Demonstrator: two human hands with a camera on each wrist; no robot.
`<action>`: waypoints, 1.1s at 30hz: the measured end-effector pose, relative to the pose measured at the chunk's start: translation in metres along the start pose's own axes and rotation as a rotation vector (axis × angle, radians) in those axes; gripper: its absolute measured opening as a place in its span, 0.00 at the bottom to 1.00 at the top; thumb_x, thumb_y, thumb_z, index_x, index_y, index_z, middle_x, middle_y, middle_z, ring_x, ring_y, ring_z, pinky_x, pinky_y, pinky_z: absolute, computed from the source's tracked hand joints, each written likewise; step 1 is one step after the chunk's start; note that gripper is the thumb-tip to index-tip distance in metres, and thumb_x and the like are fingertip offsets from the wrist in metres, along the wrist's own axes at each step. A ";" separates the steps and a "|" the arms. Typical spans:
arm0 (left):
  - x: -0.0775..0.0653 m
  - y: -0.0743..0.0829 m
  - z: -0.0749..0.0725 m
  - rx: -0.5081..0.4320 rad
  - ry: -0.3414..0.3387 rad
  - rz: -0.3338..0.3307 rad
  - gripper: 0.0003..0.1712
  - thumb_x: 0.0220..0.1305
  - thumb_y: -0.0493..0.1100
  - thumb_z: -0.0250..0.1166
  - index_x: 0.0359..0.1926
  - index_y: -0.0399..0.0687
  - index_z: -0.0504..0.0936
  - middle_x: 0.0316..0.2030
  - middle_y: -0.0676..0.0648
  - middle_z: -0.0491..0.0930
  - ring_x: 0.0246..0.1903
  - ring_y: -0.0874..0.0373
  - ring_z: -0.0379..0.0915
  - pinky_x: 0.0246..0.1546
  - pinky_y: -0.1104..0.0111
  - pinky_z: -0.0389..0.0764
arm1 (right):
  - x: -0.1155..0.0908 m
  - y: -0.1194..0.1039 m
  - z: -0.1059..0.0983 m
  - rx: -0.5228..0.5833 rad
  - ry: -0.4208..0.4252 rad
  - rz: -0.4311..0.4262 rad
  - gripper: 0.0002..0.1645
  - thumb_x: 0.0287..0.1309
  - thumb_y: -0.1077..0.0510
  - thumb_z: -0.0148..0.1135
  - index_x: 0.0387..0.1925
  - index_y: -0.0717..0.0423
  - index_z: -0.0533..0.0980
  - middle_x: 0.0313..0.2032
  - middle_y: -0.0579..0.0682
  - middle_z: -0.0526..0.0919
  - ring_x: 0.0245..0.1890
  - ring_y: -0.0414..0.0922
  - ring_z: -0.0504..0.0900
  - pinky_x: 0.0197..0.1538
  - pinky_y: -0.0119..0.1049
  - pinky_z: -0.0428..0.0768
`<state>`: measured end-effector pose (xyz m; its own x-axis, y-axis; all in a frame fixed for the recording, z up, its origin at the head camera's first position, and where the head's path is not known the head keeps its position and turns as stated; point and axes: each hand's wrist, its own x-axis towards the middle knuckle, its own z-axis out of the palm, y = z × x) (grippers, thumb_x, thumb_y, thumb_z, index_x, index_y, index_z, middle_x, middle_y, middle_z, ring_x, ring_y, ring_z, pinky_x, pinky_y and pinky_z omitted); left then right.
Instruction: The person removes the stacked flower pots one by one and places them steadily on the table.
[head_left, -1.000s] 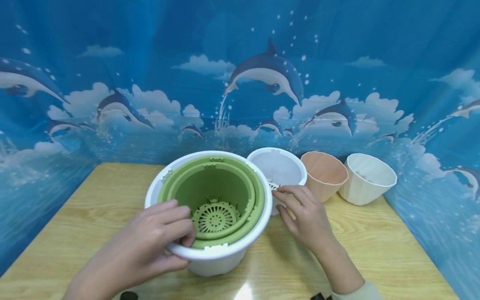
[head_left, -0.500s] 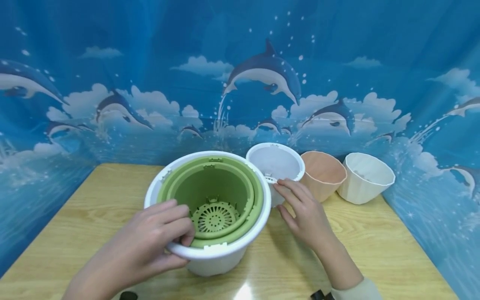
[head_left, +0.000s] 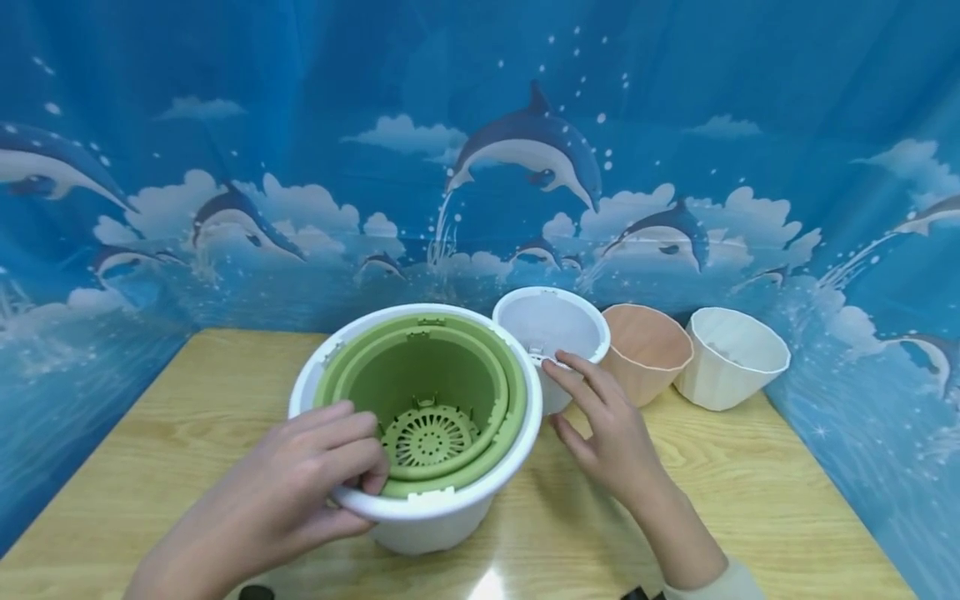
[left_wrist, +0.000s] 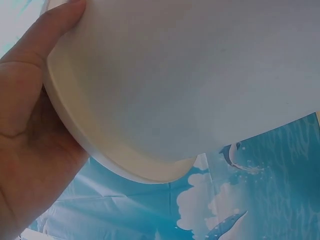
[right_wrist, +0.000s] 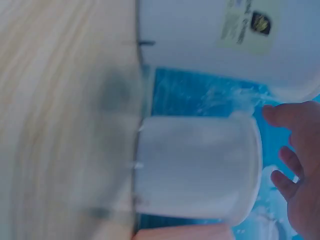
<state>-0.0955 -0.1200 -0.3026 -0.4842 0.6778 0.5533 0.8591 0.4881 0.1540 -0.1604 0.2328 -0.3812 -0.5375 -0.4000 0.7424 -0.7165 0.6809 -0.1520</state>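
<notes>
My left hand (head_left: 300, 475) grips the near-left rim of a large white plant pot (head_left: 435, 529). Its fingers hook over the rim and the thumb lies below it on the outer wall. In the left wrist view, the pot's wall (left_wrist: 190, 75) fills most of the picture. Nested inside are green pots (head_left: 420, 367), the inner one with a slotted base. A smaller white pot (head_left: 551, 325) stands behind and to the right. My right hand (head_left: 611, 425) is by its near rim, fingers loosely bent. The right wrist view shows these fingers apart from the smaller pot (right_wrist: 197, 167).
To the right of the smaller white pot stand a terracotta-coloured pot (head_left: 648, 350) and a cream pot (head_left: 738, 358), side by side on the wooden table (head_left: 712, 492). A blue dolphin-print curtain (head_left: 420, 167) closes off the back and sides.
The smaller white pot has shifted slightly backward. My right fingers were at its near rim and have since loosened from it. The left hand and large pot have stayed put.
</notes>
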 end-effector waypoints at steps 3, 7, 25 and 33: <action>0.000 -0.001 -0.001 -0.005 0.002 -0.003 0.19 0.42 0.41 0.74 0.28 0.64 0.71 0.30 0.66 0.65 0.32 0.71 0.57 0.36 0.83 0.60 | 0.007 -0.013 -0.002 0.066 0.046 -0.033 0.30 0.66 0.49 0.62 0.67 0.52 0.72 0.66 0.57 0.72 0.64 0.55 0.74 0.68 0.37 0.71; 0.001 0.000 -0.001 -0.006 0.003 0.002 0.20 0.41 0.41 0.75 0.27 0.64 0.71 0.29 0.66 0.65 0.32 0.71 0.58 0.36 0.83 0.60 | 0.013 -0.028 -0.006 0.121 0.080 -0.098 0.26 0.72 0.44 0.53 0.63 0.52 0.75 0.67 0.59 0.72 0.65 0.56 0.74 0.70 0.35 0.67; 0.000 -0.005 0.000 -0.041 0.036 0.051 0.20 0.42 0.45 0.77 0.28 0.64 0.72 0.31 0.66 0.66 0.34 0.70 0.58 0.38 0.82 0.61 | 0.030 -0.043 -0.024 0.327 0.254 -0.359 0.14 0.58 0.52 0.71 0.30 0.60 0.80 0.40 0.59 0.82 0.44 0.54 0.79 0.60 0.37 0.76; 0.000 -0.011 0.001 -0.064 0.079 0.098 0.20 0.40 0.45 0.78 0.28 0.65 0.73 0.31 0.67 0.68 0.35 0.71 0.60 0.40 0.82 0.63 | 0.032 -0.048 -0.031 0.308 0.253 -0.407 0.13 0.55 0.52 0.70 0.26 0.58 0.79 0.32 0.53 0.79 0.35 0.49 0.75 0.45 0.33 0.78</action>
<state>-0.1050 -0.1251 -0.3055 -0.3848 0.6743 0.6303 0.9118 0.3836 0.1463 -0.1299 0.2066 -0.3296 -0.0954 -0.4076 0.9082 -0.9605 0.2774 0.0237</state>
